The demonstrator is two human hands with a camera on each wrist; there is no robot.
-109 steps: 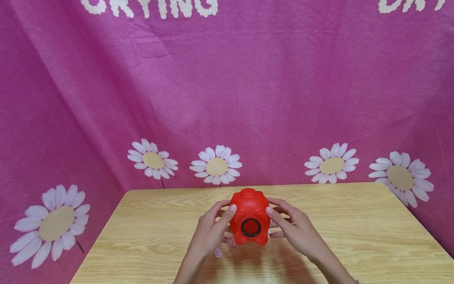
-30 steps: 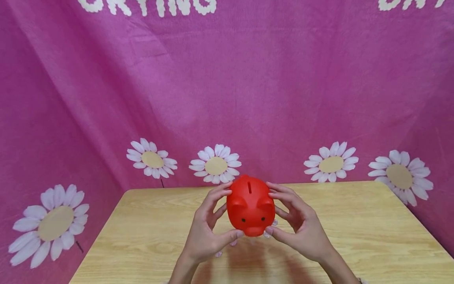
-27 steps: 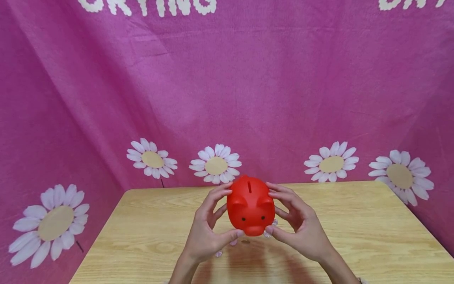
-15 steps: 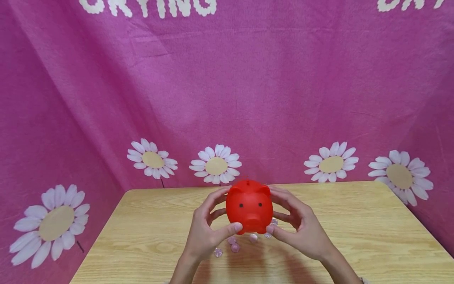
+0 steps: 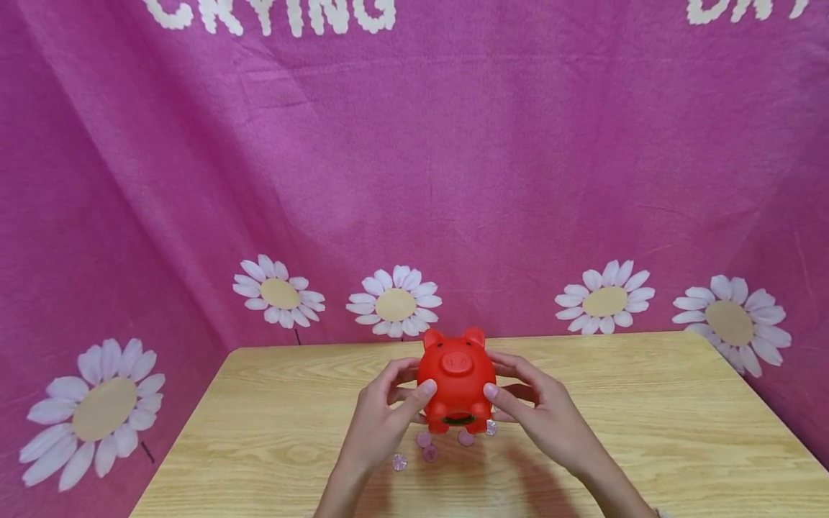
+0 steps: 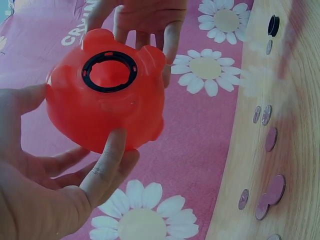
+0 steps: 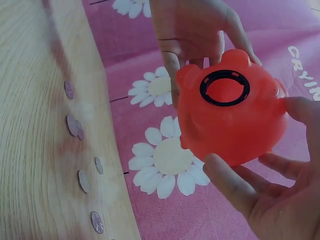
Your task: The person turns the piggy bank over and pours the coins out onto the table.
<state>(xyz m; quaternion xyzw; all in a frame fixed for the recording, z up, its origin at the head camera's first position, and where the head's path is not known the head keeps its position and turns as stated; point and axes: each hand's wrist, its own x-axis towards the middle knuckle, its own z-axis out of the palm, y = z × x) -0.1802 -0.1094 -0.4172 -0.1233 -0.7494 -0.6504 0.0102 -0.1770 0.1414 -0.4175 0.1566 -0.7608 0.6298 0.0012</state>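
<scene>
A red piggy bank (image 5: 456,381) hangs over the table between both hands, snout toward the head camera. My left hand (image 5: 388,403) grips its left side, thumb on the front and fingers behind. On the other side my right hand (image 5: 534,403) holds it the same way. Both wrist views show the round hole in its belly, uncovered and rimmed by a black ring (image 6: 110,90). Below lie several coins, among them a silvery coin (image 5: 399,462) nearest the left forearm, a pinkish coin (image 5: 466,437) under the bank and another coin (image 7: 97,222) in the right wrist view.
In the left wrist view a small round black plug (image 6: 273,25) lies on the wooden table (image 5: 291,417). A pink cloth (image 5: 492,180) printed with white daisies hangs behind the table and along its sides.
The piggy bank has tipped from slot showing to snout up, its belly hole coming into the head view. About a second ago a coin dropped beneath it; more coins now show on the table.
</scene>
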